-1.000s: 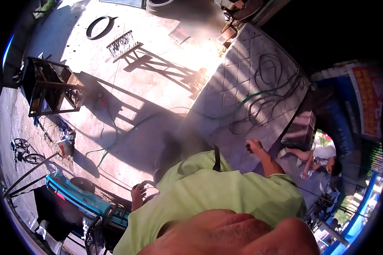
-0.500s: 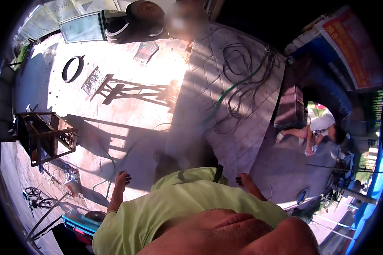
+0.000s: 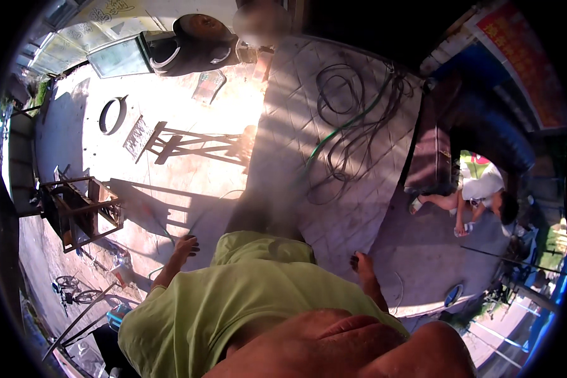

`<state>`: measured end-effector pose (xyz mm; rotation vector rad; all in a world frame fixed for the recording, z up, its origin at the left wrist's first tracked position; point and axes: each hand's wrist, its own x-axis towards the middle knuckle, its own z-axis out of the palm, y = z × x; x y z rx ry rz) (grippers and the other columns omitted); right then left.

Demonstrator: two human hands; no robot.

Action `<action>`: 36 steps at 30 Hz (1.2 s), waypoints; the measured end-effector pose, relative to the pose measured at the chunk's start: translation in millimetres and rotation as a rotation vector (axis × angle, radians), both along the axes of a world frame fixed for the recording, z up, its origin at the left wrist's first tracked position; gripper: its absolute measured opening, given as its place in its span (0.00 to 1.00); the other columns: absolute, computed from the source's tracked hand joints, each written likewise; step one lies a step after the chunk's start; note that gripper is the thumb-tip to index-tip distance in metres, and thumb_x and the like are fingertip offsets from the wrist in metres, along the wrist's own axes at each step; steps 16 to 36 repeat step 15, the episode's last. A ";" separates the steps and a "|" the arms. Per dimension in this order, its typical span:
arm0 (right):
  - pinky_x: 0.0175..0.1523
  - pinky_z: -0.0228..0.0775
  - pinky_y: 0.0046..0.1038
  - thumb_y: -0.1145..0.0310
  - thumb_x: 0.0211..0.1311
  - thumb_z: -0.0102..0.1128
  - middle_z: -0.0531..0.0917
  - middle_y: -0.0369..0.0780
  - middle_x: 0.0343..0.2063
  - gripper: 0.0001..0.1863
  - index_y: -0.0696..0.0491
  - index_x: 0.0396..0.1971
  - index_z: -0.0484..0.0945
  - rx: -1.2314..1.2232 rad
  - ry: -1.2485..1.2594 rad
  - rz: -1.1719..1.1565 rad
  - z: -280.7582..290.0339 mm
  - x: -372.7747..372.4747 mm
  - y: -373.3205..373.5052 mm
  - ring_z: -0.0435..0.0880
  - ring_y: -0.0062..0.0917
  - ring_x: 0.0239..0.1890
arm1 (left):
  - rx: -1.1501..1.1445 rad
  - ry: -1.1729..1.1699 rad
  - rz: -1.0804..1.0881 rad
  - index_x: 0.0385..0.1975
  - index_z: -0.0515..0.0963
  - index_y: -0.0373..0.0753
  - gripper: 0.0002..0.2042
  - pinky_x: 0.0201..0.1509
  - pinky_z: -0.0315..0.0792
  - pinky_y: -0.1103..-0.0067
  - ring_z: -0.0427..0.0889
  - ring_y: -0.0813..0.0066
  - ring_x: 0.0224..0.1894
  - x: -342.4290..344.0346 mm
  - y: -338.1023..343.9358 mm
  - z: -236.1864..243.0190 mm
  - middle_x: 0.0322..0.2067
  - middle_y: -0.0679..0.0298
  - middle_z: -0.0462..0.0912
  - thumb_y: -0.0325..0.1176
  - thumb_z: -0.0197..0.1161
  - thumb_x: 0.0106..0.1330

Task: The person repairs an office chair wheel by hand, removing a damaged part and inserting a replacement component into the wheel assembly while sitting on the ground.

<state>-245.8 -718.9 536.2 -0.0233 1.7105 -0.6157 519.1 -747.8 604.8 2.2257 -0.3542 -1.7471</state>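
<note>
My left hand (image 3: pixel 186 246) hangs at my left side, fingers loosely apart, holding nothing. On my right, my right hand (image 3: pixel 362 262) hangs over the paving with its fingers loosely bent and partly hidden; no object shows in it. Neither hand touches anything. Ahead, dark cables (image 3: pixel 344 94) lie in loose loops on the patterned paving (image 3: pixel 283 94), and a green hose (image 3: pixel 329 137) runs among them. Nearest to my left hand is the sunlit concrete ground with a thin hose on it.
A rusty metal frame (image 3: pixel 85 217) stands to the left. Farther off are a black ring (image 3: pixel 112 115), a small rack (image 3: pixel 138 138), a glass pane (image 3: pixel 120 58) and a dark chair (image 3: pixel 195 47). At right a person (image 3: pixel 482 188) sits bent forward beside a brown box-like seat (image 3: pixel 429 160).
My view has shifted, and the metal frame and black ring now sit slightly farther right in it. Both hands still hang at my sides. The seated person stays bent forward.
</note>
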 end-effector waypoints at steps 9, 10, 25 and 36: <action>0.23 0.70 0.29 0.60 0.69 0.59 0.86 0.38 0.27 0.09 0.50 0.34 0.79 0.080 0.028 -0.148 -8.7 -17.5 -103.9 0.81 0.23 0.22 | 0.163 0.013 -0.164 0.61 0.74 0.38 0.24 0.40 0.79 0.66 0.86 0.64 0.38 6.7 -164.9 -26.4 0.42 0.60 0.84 0.46 0.63 0.71; 0.23 0.70 0.29 0.59 0.68 0.60 0.86 0.38 0.27 0.10 0.50 0.34 0.79 0.092 0.047 -0.132 20.9 -9.4 -140.2 0.81 0.23 0.22 | 0.158 0.043 -0.151 0.61 0.74 0.39 0.24 0.41 0.79 0.66 0.86 0.64 0.39 13.5 -184.1 -27.0 0.42 0.59 0.84 0.46 0.63 0.71; 0.25 0.72 0.29 0.53 0.68 0.61 0.88 0.37 0.31 0.16 0.50 0.45 0.79 0.124 0.066 -0.258 143.3 25.9 -164.6 0.86 0.26 0.26 | 0.090 0.118 -0.413 0.61 0.74 0.43 0.25 0.44 0.80 0.61 0.87 0.60 0.41 -15.3 -420.3 33.0 0.44 0.58 0.85 0.49 0.66 0.69; 0.25 0.72 0.29 0.53 0.68 0.61 0.88 0.37 0.31 0.16 0.50 0.45 0.79 0.124 0.066 -0.258 143.3 25.9 -164.6 0.86 0.26 0.26 | 0.090 0.118 -0.413 0.61 0.74 0.43 0.25 0.44 0.80 0.61 0.87 0.60 0.41 -15.3 -420.3 33.0 0.44 0.58 0.85 0.49 0.66 0.69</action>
